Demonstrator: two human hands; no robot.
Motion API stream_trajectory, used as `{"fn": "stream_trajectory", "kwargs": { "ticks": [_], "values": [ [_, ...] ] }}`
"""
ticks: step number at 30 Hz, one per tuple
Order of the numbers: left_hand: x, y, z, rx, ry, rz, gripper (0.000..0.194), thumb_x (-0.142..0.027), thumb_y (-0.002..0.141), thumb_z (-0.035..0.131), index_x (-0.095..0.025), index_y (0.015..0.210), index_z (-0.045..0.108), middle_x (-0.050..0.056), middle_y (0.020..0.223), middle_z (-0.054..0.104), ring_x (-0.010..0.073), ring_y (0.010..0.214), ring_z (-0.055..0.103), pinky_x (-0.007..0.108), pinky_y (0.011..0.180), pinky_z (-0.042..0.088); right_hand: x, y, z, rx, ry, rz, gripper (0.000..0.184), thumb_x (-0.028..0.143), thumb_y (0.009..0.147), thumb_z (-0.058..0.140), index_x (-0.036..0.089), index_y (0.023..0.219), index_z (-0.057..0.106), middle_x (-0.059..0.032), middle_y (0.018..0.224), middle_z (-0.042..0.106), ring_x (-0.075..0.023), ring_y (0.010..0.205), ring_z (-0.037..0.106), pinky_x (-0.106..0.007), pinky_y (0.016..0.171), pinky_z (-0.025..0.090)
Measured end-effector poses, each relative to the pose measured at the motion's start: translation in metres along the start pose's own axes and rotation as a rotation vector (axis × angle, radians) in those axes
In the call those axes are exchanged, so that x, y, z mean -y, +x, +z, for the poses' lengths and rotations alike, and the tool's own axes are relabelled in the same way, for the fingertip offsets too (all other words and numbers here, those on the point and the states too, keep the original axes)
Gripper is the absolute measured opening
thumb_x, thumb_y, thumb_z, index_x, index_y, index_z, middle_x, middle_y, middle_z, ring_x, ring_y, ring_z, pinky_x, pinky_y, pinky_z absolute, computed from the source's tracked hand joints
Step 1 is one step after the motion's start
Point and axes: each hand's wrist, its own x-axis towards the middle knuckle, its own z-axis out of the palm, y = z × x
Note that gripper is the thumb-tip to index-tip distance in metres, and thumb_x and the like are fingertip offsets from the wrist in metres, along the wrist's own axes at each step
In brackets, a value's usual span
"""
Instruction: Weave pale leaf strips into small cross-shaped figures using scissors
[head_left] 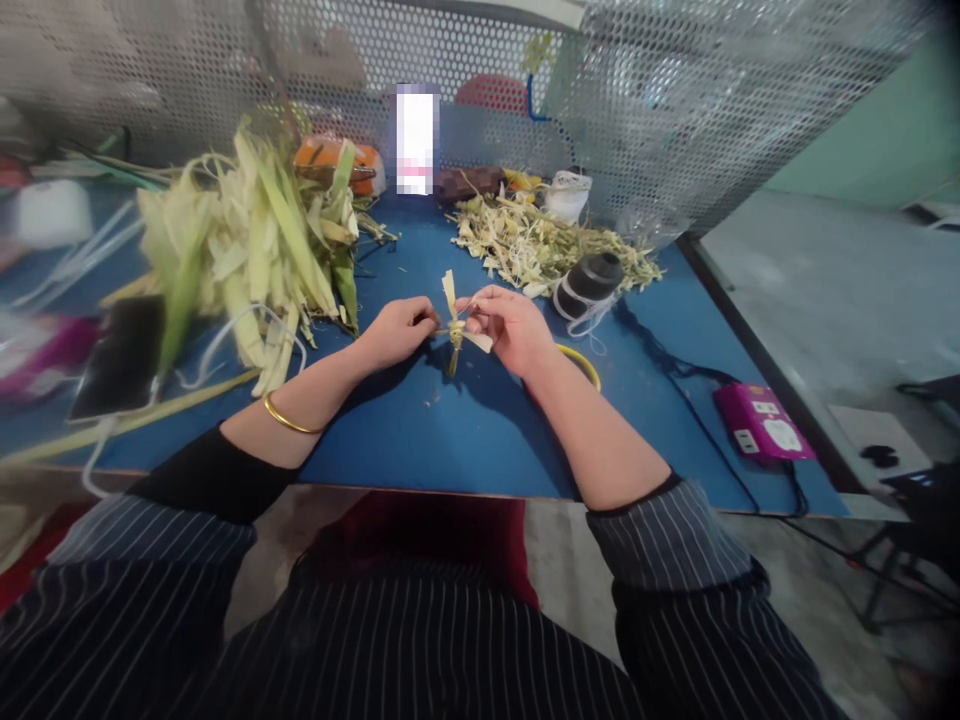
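The left hand (pixel 405 328) is closed in a pinch on the left side of a small knotted husk piece (pixel 455 332), and the right hand (pixel 506 325) has thumb and fingers drawn together on its right side; whether a thread also runs between those fingertips is too fine to tell. The piece sits between the two hands, over the blue table (pixel 390 440). Its middle looks already gathered into a knot, so the forming seems well under way, yet pale strip ends stick out loose above, below and to the right, and I judge it unfinished. Beyond the grip to the left, a heap of long husks (pixel 255 240) looks unworked; beyond it to the right lie small husk scraps (pixel 525 235), with a dark spool (pixel 589 280) trailing white thread just beside the right hand.
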Motion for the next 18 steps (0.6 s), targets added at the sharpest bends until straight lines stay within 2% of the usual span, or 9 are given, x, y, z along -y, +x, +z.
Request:
{"fn": "stream_trajectory", "kwargs": {
  "ticks": [2, 4, 7, 9, 11, 13, 18],
  "values": [
    [-0.002, -0.001, 0.002, -0.024, -0.332, -0.138, 0.009, -0.022, 0.079, 0.054, -0.016, 0.072, 0.057, 0.002, 0.068, 0.058, 0.0114, 0.06, 0.049, 0.027, 0.059, 0.038, 0.0, -0.001, 0.001, 0.006, -0.006, 0.015, 0.01, 0.021, 0.069, 0.062, 0.018, 0.072, 0.052, -0.0017, 0.078, 0.067, -0.0079, 0.053, 0.053, -0.022, 0.048, 0.04],
    [-0.004, -0.002, 0.003, -0.061, -0.612, -0.208, 0.011, -0.023, 0.078, 0.058, -0.016, 0.07, 0.056, 0.001, 0.066, 0.055, 0.0088, 0.056, 0.046, 0.024, 0.052, 0.034, -0.002, -0.001, 0.002, -0.019, -0.037, 0.019, 0.01, 0.02, 0.07, 0.061, 0.018, 0.073, 0.052, -0.0005, 0.074, 0.066, -0.0075, 0.052, 0.053, -0.021, 0.048, 0.04],
    [-0.004, -0.003, 0.003, -0.07, -0.825, -0.193, 0.013, -0.024, 0.077, 0.061, -0.015, 0.069, 0.057, 0.001, 0.069, 0.056, 0.0059, 0.053, 0.04, 0.022, 0.048, 0.029, -0.004, -0.001, 0.003, -0.068, -0.082, 0.019, 0.009, 0.019, 0.071, 0.061, 0.018, 0.072, 0.052, 0.001, 0.072, 0.064, -0.0067, 0.052, 0.052, -0.021, 0.05, 0.04],
    [-0.003, -0.003, 0.002, -0.014, -0.908, -0.169, 0.014, -0.025, 0.078, 0.061, -0.015, 0.07, 0.055, 0.003, 0.076, 0.06, 0.0043, 0.05, 0.036, 0.022, 0.046, 0.026, -0.006, -0.002, 0.003, -0.081, -0.1, 0.028, 0.01, 0.02, 0.07, 0.062, 0.018, 0.073, 0.052, 0.0018, 0.071, 0.064, -0.0064, 0.051, 0.052, -0.021, 0.052, 0.04],
    [-0.003, -0.003, 0.001, 0.04, -0.942, -0.145, 0.015, -0.025, 0.08, 0.06, -0.016, 0.071, 0.053, 0.004, 0.082, 0.063, 0.0034, 0.048, 0.033, 0.022, 0.045, 0.023, -0.007, -0.002, 0.003, -0.076, -0.117, 0.034, 0.011, 0.022, 0.071, 0.063, 0.018, 0.073, 0.053, 0.0023, 0.071, 0.063, -0.0061, 0.051, 0.051, -0.022, 0.052, 0.04],
    [-0.003, -0.004, 0.001, 0.059, -0.89, -0.122, 0.016, -0.025, 0.081, 0.059, -0.016, 0.071, 0.052, 0.004, 0.08, 0.063, 0.0035, 0.047, 0.031, 0.023, 0.045, 0.021, -0.008, -0.003, 0.004, -0.05, -0.155, 0.016, 0.011, 0.023, 0.071, 0.062, 0.018, 0.073, 0.052, 0.0025, 0.071, 0.063, -0.0059, 0.05, 0.049, -0.022, 0.051, 0.038],
    [-0.008, -0.005, 0.001, -0.004, -0.563, -0.089, 0.015, -0.026, 0.082, 0.056, -0.017, 0.069, 0.055, 0.002, 0.072, 0.061, 0.0058, 0.047, 0.031, 0.025, 0.047, 0.025, -0.011, -0.006, 0.011, -0.045, -0.362, -0.077, 0.01, 0.023, 0.076, 0.055, 0.02, 0.069, 0.049, 0.0044, 0.063, 0.057, -0.0057, 0.045, 0.045, -0.022, 0.049, 0.035]
  ]
}}
